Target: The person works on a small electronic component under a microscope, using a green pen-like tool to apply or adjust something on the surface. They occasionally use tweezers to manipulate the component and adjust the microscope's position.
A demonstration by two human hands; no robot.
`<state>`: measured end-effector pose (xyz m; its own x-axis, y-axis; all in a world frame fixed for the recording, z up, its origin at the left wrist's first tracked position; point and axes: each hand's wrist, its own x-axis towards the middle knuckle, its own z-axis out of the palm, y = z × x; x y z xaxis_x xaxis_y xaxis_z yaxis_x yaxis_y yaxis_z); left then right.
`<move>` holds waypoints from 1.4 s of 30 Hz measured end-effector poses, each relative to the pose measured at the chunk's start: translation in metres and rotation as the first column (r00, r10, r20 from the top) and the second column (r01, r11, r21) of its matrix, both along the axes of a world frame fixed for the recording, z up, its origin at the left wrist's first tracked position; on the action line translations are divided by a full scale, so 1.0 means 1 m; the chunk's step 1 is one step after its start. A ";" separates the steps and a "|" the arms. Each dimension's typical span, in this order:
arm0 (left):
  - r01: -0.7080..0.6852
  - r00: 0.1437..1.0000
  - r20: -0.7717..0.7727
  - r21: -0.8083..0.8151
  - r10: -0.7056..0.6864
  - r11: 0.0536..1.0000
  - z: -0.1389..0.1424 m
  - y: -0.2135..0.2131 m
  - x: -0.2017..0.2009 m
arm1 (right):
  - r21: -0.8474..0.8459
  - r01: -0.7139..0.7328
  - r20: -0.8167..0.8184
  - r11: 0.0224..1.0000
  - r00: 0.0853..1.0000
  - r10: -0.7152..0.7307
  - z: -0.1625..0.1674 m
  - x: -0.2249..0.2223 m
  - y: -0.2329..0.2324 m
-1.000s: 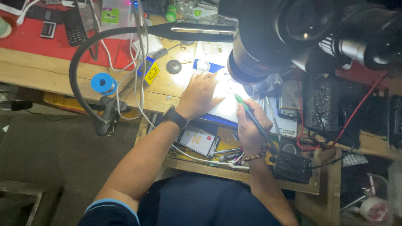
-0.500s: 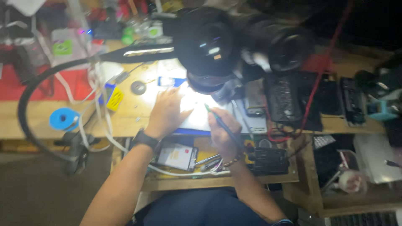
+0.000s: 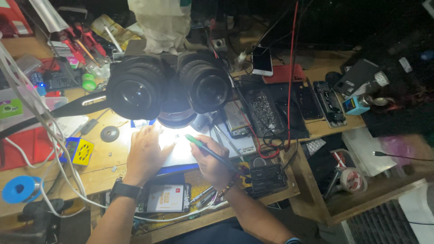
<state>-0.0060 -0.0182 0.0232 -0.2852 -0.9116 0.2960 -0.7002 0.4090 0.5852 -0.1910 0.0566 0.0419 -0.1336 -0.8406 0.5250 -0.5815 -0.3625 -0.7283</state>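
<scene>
Microscope [image 3: 169, 90] behind lit mat [image 3: 181, 151]; phone [image 3: 165, 198] in front; solder spool [image 3: 20, 190] far L; tape roll [image 3: 352, 179] R.

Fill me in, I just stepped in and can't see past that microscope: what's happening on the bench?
A person works at a cluttered wooden bench under a stereo microscope. The left hand rests flat on a brightly lit work mat. The right hand holds a green-tipped pen-like tool, its tip pointing into the lit spot. A phone with its screen on lies near the left wrist.
</scene>
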 end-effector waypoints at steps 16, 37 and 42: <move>-0.024 1.000 0.009 0.057 0.023 0.998 0.003 0.001 -0.001 | -0.090 -0.020 -0.089 0.996 0.996 0.012 0.009 0.003 0.005; 0.000 1.000 -0.001 0.013 0.000 1.000 -0.002 0.000 0.002 | -0.084 -0.017 -0.163 0.996 0.987 0.004 0.011 0.006 0.004; 0.003 1.000 -0.015 0.008 -0.003 1.000 -0.002 -0.001 0.002 | -0.036 -0.005 -0.121 0.999 0.993 0.000 0.011 0.005 0.003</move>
